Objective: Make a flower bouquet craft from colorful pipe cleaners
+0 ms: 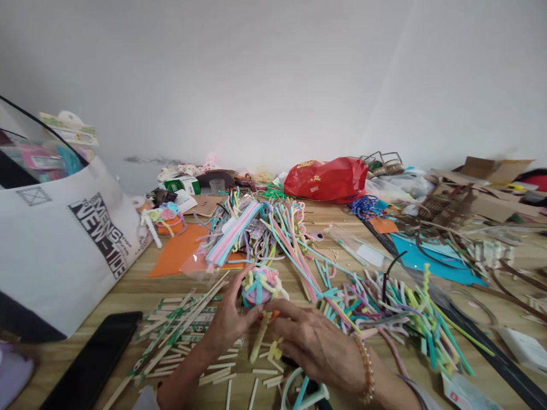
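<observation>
Closest to the person, a dark phone (pixel 92 364) lies at the left, and short wooden sticks (pixel 216 376) are scattered on the tabletop below the hands. The right hand (pixel 280 327), a beaded bracelet (pixel 366 367) at its wrist, has its fingers bent and drawn near one another, the index finger reaching to the upper end of a pale yellow fuzzy stem (pixel 258 344); its thumb is hidden, so I cannot tell whether it pinches the stem or only touches it. The left hand (pixel 234 310) is curved in a partly open C, clamped on the left side of a fuzzy multicoloured ball (pixel 258 287), thumb low at its underside and fingers up along its side. The ball sits between the two hands, above the stem, in the middle of the work area. Just beyond, left of the hands, lie green-printed strips (pixel 205 323); to the right spreads a loose heap of pipe cleaners (pixel 384 307). Farther off are an orange sheet (pixel 177 250), a bagged pastel bundle (pixel 235 233) and, near the wall (pixel 273 74), a crumpled red bag (pixel 327 179).
</observation>
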Motion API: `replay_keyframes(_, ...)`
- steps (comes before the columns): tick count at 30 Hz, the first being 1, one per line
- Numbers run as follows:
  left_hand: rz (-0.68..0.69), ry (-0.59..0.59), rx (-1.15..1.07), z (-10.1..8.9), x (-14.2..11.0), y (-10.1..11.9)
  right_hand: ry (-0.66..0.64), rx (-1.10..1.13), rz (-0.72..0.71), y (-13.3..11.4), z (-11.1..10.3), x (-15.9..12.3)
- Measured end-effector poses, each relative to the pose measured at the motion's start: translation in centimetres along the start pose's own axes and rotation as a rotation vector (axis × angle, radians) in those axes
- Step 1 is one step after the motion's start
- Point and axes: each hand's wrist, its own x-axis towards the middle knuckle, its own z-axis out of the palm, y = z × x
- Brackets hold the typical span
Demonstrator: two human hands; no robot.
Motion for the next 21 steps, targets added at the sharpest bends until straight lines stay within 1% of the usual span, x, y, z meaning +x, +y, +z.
replay_keyframes(4,0.008,-0.024,0.024,-0.2,0.0,0.1,-0.001,-0.042,-0.003,0.1,0.1,0.1)
replay_keyframes(10,0.022,-0.006,0.042,-0.1,0.1,0.3,0.013,-0.135,0.000,-0.6,0.5,-0.2)
replay_keyframes(16,0.038,0.004,0.065,0.0,0.1,0.4,0.074,-0.285,0.026,-1.4,0.1,-0.8)
replay_keyframes(21,0.075,-0.008,0.118,0.1,0.1,0.3,0.137,-0.316,0.056,-0.5,-0.2,-1.0)
